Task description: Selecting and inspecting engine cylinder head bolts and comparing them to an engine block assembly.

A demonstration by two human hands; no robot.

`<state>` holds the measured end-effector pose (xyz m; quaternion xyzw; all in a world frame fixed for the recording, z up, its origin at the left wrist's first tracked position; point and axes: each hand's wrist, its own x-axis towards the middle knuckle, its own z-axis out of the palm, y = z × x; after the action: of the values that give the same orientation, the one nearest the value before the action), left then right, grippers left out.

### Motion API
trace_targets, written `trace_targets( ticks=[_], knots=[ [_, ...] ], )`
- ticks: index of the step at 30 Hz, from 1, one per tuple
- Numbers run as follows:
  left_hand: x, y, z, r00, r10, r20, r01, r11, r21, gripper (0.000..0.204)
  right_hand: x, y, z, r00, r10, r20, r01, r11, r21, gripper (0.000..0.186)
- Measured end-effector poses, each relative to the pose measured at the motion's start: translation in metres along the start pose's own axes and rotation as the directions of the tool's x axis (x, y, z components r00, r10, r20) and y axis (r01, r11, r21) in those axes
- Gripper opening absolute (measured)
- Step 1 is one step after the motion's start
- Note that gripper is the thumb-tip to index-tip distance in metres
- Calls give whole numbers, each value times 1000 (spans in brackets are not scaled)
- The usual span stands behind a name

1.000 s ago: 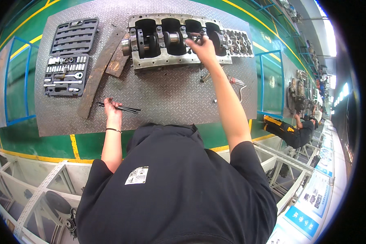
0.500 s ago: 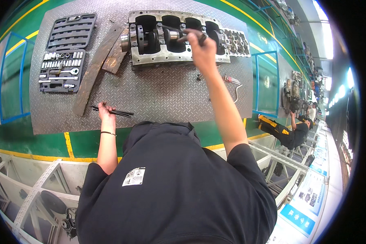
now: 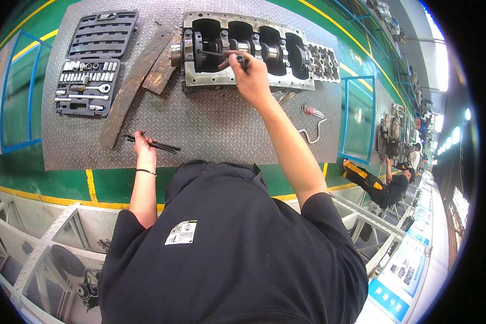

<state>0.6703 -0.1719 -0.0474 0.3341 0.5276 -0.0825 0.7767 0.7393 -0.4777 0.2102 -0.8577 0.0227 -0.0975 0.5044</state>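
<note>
Two bare hands work over a grey diamond-plate metal worktop bordered in green. The right hand reaches toward twelve o'clock and is closed around a slim dark metal tool whose shaft runs left across the grey cast engine block, which lies open side up with its steel crankshaft seated along the middle. The fingers pinch the tool's near end just above the crankshaft (whether the tip touches a journal cannot be told).

The left hand, at about nine o'clock from the torso, rests on the worktop with its fingers curled over a bundle of thin black rods that lie nearly flat and stick out to either side of the hand.

At ten o'clock sits an open black plastic socket-set case, its chrome sockets in rows in the lower half. Between case and block lie two rusty brown flat metal strips, slanted.

At three o'clock from the right forearm lie a bent silver crank handle and a small set of hex keys. Further off at four o'clock, another person in dark clothing crouches beside the green floor.
</note>
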Motion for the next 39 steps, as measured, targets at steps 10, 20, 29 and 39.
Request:
trace_targets(
  ticks=[10,20,29,39],
  knots=[
    [7,-7,7,1000,16,23,-17,999,40,26,77,0,3,997,-76,-4,72,950,-305,30],
    [17,-14,12,998,41,37,-44,996,82,27,84,-9,17,992,-113,58,127,909,-397,35],
    [13,-16,14,999,26,30,-31,987,159,33,95,-1,13,993,-120,5,116,940,-320,35],
    [9,-18,11,999,42,29,-45,990,132,27,0,0,10,991,-121,64,131,969,-209,27]
  ],
)
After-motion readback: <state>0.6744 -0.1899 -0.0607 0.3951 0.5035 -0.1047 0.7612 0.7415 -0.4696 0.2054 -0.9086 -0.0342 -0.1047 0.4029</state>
